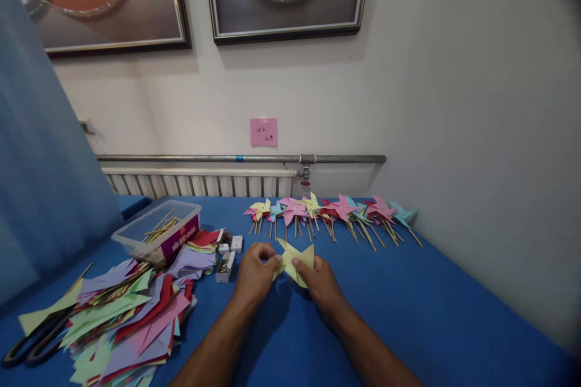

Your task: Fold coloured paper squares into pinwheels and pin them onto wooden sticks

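A pale yellow-green paper pinwheel (295,260) is held just above the blue table (408,314) near its middle. My left hand (255,275) pinches the pinwheel's left side, fingers closed on the paper. From the right, my right hand (320,281) grips it with thumb and fingers. A row of finished pinwheels on sticks (333,213), pink, yellow and blue, lies behind the hands along the table's far edge.
A heap of cut coloured paper (131,314) covers the left of the table, with black scissors (34,338) at its left end. A clear plastic box of wooden sticks (158,231) and small white boxes of pins (227,260) sit nearby. A wall stands to the right.
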Demonstrator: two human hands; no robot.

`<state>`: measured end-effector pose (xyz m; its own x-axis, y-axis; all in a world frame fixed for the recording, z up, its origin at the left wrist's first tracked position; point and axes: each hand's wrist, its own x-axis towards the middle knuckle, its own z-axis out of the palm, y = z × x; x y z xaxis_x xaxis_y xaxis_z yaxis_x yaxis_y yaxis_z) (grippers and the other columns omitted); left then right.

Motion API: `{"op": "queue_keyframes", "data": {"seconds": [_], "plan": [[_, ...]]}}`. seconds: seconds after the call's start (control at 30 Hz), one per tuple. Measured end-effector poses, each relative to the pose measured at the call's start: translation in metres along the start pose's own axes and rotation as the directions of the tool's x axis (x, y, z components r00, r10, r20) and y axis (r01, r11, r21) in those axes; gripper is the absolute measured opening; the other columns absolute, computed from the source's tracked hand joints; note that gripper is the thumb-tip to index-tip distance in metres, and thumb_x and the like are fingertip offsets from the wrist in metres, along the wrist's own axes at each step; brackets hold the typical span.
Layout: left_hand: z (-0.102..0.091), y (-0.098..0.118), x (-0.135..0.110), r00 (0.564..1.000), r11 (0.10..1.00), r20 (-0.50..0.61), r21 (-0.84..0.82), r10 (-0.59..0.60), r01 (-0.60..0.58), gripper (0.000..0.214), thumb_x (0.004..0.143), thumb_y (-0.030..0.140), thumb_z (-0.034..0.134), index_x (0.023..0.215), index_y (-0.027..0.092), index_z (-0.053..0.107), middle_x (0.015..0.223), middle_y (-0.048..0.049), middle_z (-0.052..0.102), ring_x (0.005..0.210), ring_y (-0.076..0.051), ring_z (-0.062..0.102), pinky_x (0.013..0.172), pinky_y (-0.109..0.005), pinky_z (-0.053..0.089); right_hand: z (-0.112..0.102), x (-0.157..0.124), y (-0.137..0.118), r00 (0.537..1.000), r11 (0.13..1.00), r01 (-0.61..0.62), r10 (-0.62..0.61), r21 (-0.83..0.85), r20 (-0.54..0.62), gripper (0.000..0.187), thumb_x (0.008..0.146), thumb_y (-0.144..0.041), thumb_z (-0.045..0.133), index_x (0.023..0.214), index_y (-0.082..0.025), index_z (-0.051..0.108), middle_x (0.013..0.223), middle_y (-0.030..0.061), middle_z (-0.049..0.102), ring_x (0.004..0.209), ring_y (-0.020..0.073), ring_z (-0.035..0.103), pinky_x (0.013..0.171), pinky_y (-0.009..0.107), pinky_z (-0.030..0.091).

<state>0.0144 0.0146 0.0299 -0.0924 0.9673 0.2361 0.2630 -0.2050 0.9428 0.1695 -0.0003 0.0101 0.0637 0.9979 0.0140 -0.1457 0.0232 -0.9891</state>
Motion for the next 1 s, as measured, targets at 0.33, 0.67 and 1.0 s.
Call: {"op": "queue_keyframes", "data": {"seconds": [0.33, 0.67, 1.0], "plan": [[-0.001, 0.0, -0.002, 0.895, 0.888, 0.4, -0.314, -0.198, 0.336, 0.037, 0.053, 0.037, 0.087, 0.07, 0.014, 0.063, 0.062, 0.0011, 0.061, 0.053, -0.009, 0.049, 0.054, -0.023, 0.034, 0.002, -0.004, 0.004, 0.995, 1.0, 0.016, -0.018, 0.023, 0.103, 0.04, 0.07, -0.048, 0.079, 0.088, -0.013, 0.072, 0.068, 0.0017, 0.068, 0.057, 0.0132, 0.057, 0.053, 0.023, 0.043], [0.008, -0.012, 0.002, 0.93, 0.919, 0.327, -0.291, -0.167, 0.268, 0.021, 0.058, 0.03, 0.073, 0.061, 0.017, 0.056, 0.054, 0.0035, 0.055, 0.049, -0.008, 0.042, 0.051, -0.022, 0.029, 0.0, -0.006, 0.001, 0.986, 1.0, 0.006, -0.003, -0.017, 0.168, 0.041, 0.075, -0.048, 0.076, 0.093, -0.011, 0.073, 0.073, 0.0038, 0.07, 0.06, 0.0134, 0.058, 0.055, 0.023, 0.043], [0.009, -0.012, 0.001, 0.941, 0.968, 0.305, -0.153, -0.145, 0.199, 0.02, 0.063, 0.031, 0.067, 0.061, 0.018, 0.052, 0.054, 0.0054, 0.048, 0.05, -0.008, 0.038, 0.049, -0.022, 0.026, 0.0, -0.005, 0.002, 0.99, 0.998, 0.029, -0.021, -0.055, 0.138, 0.039, 0.075, -0.044, 0.074, 0.098, -0.012, 0.073, 0.077, 0.0054, 0.073, 0.063, 0.0159, 0.061, 0.056, 0.024, 0.045]]}}
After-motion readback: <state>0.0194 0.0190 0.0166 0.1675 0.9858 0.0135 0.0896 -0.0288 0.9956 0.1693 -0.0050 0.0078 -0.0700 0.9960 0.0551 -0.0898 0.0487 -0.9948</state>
